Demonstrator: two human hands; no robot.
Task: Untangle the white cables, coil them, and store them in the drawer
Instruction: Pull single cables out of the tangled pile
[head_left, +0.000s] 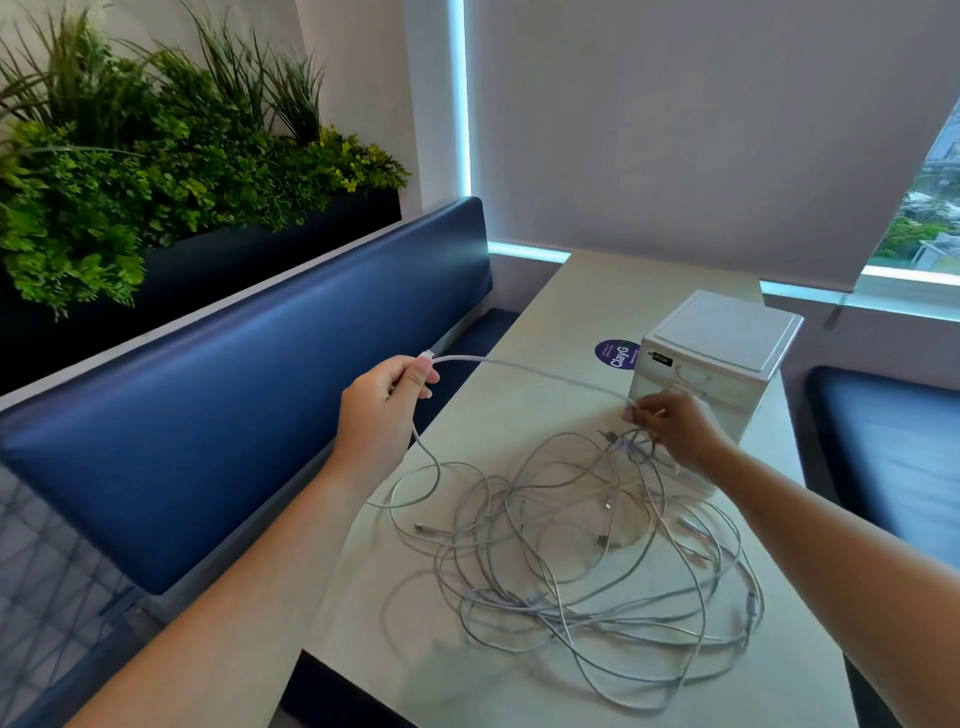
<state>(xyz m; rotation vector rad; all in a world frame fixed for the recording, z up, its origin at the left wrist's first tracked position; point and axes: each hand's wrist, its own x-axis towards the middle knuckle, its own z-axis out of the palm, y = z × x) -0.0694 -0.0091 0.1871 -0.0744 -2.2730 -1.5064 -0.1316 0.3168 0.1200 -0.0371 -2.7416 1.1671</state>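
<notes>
I see a pale counter (571, 296) running away toward a drawn window blind (675, 130). A small white drawer unit (727, 332) stands on its far right part, its drawers pushed in as far as I can tell. A round purple sticker (615, 354) lies on the counter just left of it. A blue padded seat back (260, 395) runs along the left side, with green plants (156, 156) in a dark planter above it. Another blue seat (883, 447) lies to the right. My right hand (675, 428) hangs directly in front of the drawer unit and hides part of its lower front.

The white cables (597, 561) lie in a loose tangled heap on the counter's near half, with several plug ends showing among the loops. One cable (530, 370) is lifted and stretched between both hands. My left hand (384, 402), held off the counter's left edge, has its fingers curled round this cable near what looks like its connector. A strand drops from under that hand into the heap; I cannot tell whether it is the same cable. My right hand pinches the stretched cable at its fingertips, above the heap's far edge.
</notes>
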